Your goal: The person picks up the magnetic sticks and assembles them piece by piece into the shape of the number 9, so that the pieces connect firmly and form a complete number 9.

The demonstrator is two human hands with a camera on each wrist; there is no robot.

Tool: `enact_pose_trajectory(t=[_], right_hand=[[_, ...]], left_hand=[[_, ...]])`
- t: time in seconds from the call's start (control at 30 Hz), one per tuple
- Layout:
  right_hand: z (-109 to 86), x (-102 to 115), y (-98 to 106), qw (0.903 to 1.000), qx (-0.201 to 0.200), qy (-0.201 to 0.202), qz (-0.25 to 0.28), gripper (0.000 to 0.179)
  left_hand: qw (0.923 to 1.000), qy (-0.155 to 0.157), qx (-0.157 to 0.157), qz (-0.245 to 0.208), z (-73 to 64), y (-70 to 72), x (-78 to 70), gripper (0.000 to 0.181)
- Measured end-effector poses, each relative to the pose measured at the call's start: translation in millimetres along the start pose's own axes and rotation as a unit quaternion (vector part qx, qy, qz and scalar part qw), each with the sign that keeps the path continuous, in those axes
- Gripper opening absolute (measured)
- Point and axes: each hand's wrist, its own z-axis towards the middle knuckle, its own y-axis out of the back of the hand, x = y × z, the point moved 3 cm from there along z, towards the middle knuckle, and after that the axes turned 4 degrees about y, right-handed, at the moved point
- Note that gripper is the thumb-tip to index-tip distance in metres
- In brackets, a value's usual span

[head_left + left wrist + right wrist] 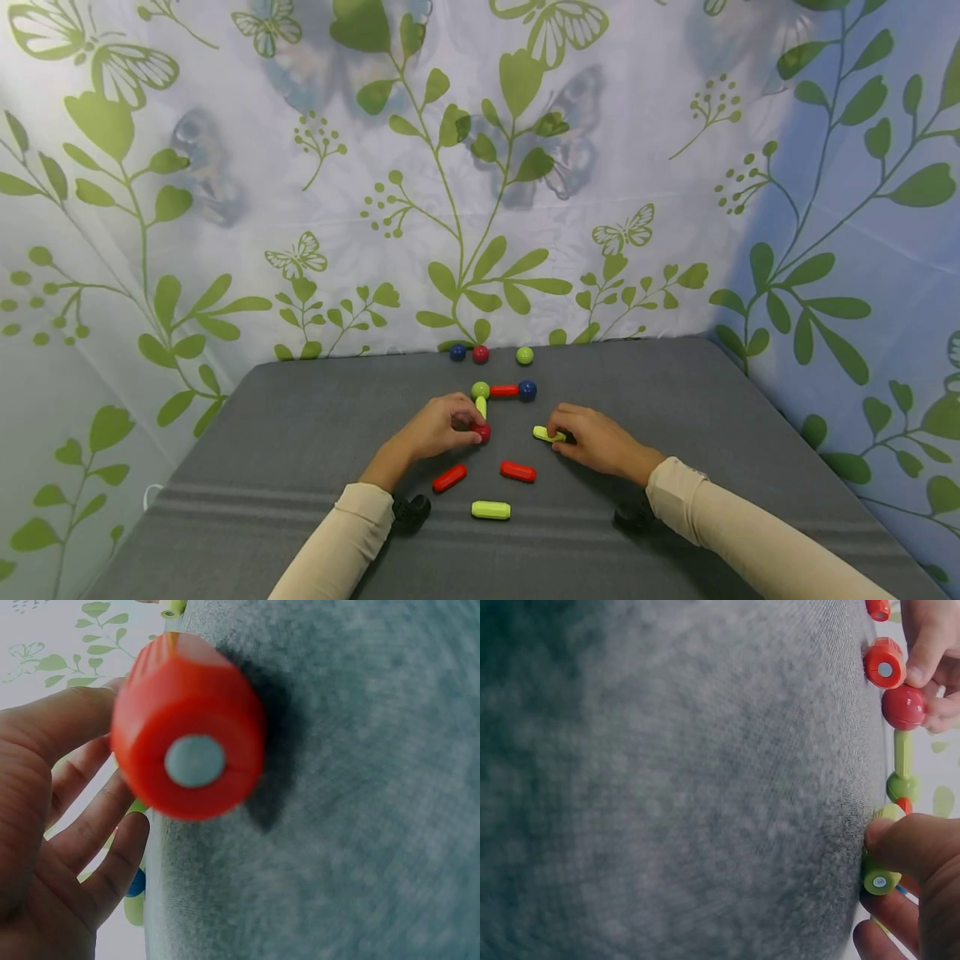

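My left hand (438,427) holds a red ball (484,432) between thumb and fingers. From that ball a yellow-green rod (481,407) runs back to a yellow-green ball (480,389). A red rod (504,390) joins the same green ball to a dark blue ball (527,390) on its right. Off to the right, my right hand (600,442) pinches a loose yellow-green rod (542,433) down at the table; a pale round disc shows in its end in the right wrist view. The left wrist view has a red rod (191,697) in front of the left hand's fingers.
Two loose red rods, one left (449,478) and one right (518,472), lie nearer on the grey table (300,417), with a yellow-green rod (491,510) in front. Along the back edge sit a blue ball (457,352), a red ball (481,354) and a green ball (525,356).
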Motion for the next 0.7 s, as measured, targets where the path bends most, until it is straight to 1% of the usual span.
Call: enact_pose_trajectory(t=[0.13, 0.37, 0.57, 0.7], right_hand=[[3.2, 1, 0, 0.9998, -0.006, 0.019, 0.005, 0.019], [10.5, -2, 0, 0.9997, -0.005, 0.014, 0.02, 0.018], [27.2, 4, 1, 0.9983, -0.002, 0.031, 0.05, 0.016], [39.3, 6, -1, 0.9973, 0.001, 0.049, 0.055, 0.015]], left_hand=[[1.0, 0.004, 0.002, -0.001, 0.1, 1.9, 0.9, 0.018], [0.9999, 0.009, 0.004, -0.004, 0.9, 3.8, 2.3, 0.018], [0.9998, 0.019, 0.006, -0.008, 2.0, 6.4, 3.0, 0.018], [0.9998, 0.019, 0.007, -0.007, 4.0, 7.6, 2.9, 0.017]])
